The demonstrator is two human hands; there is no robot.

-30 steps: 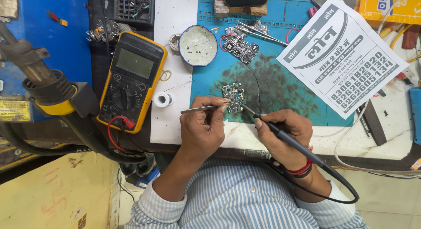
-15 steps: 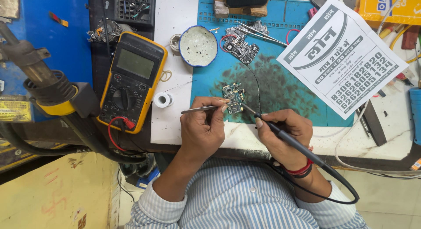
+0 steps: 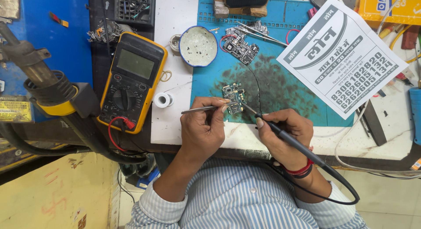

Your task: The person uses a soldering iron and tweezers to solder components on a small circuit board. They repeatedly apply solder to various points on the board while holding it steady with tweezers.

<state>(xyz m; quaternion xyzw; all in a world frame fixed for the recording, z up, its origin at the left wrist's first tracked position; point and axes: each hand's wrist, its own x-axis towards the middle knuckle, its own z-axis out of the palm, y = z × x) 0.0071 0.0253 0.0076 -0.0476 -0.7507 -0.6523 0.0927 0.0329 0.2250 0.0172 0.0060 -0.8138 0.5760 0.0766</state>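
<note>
Pinching metal tweezers (image 3: 202, 109), left hand (image 3: 206, 130) has fingers closed tight on them, tips at a small green circuit board (image 3: 233, 97) lying on the blue work mat (image 3: 302, 106). Right hand (image 3: 285, 134) wraps a black soldering iron (image 3: 280, 133) pen-style, tip touching the board's right edge. Yellow multimeter (image 3: 131, 80) and solder spool (image 3: 162, 99) sit left.

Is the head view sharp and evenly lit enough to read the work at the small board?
Head view: evenly lit, soft shadows only, no strong glare on the blue mat. Left hand with tweezers and right hand with soldering iron are sharp; the small circuit board is in focus, but its parts are too small to tell. Edges bend slightly.
</note>
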